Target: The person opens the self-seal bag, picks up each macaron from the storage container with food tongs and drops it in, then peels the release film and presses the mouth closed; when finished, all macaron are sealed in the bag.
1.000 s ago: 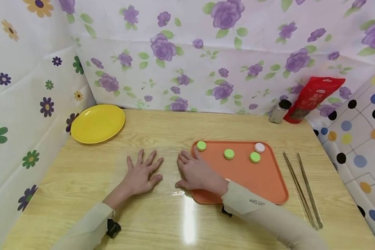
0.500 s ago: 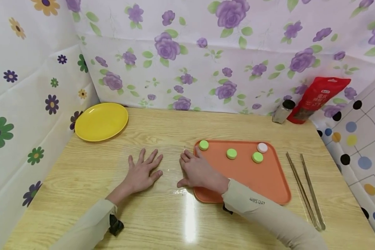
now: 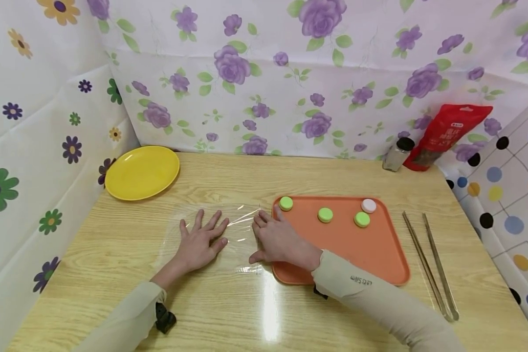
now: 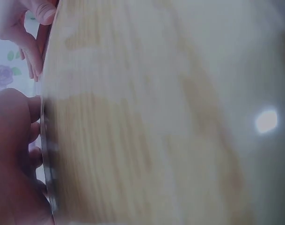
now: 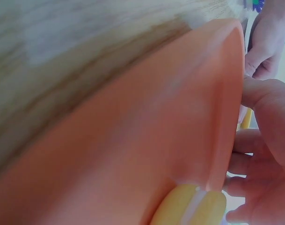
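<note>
A clear plastic sheet [image 3: 235, 256] lies on the wooden table, with shiny creases between the two hands. My left hand [image 3: 197, 247] rests flat on it, fingers spread. At the sheet's right edge my right hand [image 3: 279, 242] presses down with its fingers extended and thumb out to the side. Its wrist crosses the left part of an orange tray [image 3: 356, 264]. Green macarons [image 3: 325, 215] and a pale pink macaron [image 3: 368, 206] sit on this tray. In the right wrist view, a yellowish macaron [image 5: 170, 211] shows by the tray rim, near my right hand.
A yellow plate [image 3: 143, 172] stands at the back left. Metal tongs [image 3: 427, 264] lie right of the tray. At the back right are a glass jar with a black lid [image 3: 396, 155] and a red pouch [image 3: 451, 134]. Flowered cloth walls [image 3: 180, 132] enclose the table.
Bright creases now show in the plastic sheet between the hands, where it looked smooth and almost invisible before. Both hands keep nearly the same place; the head view has shifted slightly.
</note>
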